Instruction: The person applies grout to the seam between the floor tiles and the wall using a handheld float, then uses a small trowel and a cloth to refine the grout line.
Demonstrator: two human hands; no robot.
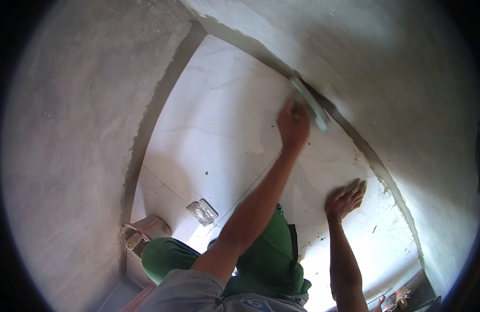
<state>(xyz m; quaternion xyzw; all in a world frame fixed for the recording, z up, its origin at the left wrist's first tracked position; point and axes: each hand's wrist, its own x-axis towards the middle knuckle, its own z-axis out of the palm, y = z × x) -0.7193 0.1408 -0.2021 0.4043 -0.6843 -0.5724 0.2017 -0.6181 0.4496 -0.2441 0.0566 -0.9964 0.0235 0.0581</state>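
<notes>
My left hand (294,125), blurred by motion, is closed around what looks like a plastering trowel (314,106). The tool's long, flat, pale green blade stands nearly edge-on against the foot of the right wall, and its handle is hidden in my fingers. A grey mortar strip (372,156) runs along that wall where it meets the white tiled floor (229,104). Lower right, my right hand (347,199) lies on the tiles with its fingers stretched out, close to the strip. It holds nothing.
At lower left a bucket (156,226) stands by the left wall, with a wooden-handled tool (133,241) at it. A small flat piece smeared grey (202,211) lies on the tiles by my green-trousered knee (164,257). Crumbs dot the floor; assorted items (396,299) sit at bottom right.
</notes>
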